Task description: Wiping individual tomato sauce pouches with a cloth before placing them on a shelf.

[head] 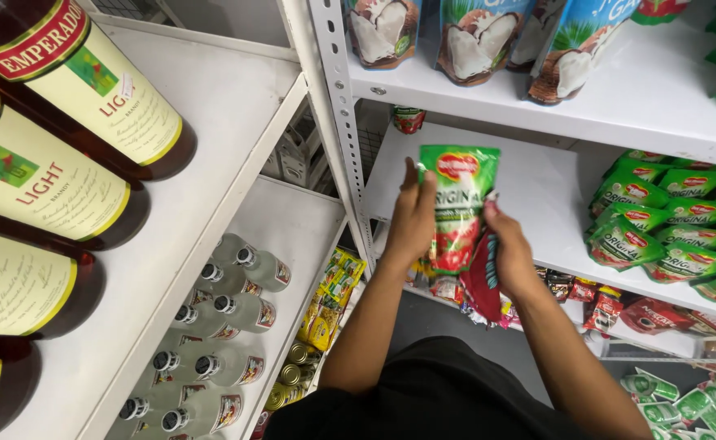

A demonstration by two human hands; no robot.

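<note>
Left hand: the left hand [411,220] is clamped on the left edge of a green plastic sauce pouch with a red tomato picture [457,204], holding it upright in the air in front of the white metal shelf [537,195].
Right hand: the right hand [509,248] is closed around a second, red-faced soft pouch [482,281] that hangs below and just beside the green one; its fingers also seem to touch the green pouch's right edge.
Where the pouch is: off the shelf, between the two hands, nearer the shelf's bare left end than the right end.
Stock nearby: a leaning row of matching green sauce pouches [667,228] fills the shelf's right end, tilted against each other.
Slip risk: I reckon the red pouch could slide out, since that hand is doing two jobs with one grip on slick film.
Topple risk: a pouch stood alone on the bare left end has nothing to lean on and may flop forward over the front edge.
Knock risk: an elbow swung left is near the upright post [342,122], and beyond it the clear capped bottles [219,326] on the lower shelf.
Overhead: the coconut-printed pouches [472,33] overhang the upper shelf's front edge, so a raised hand might brush them.
</note>
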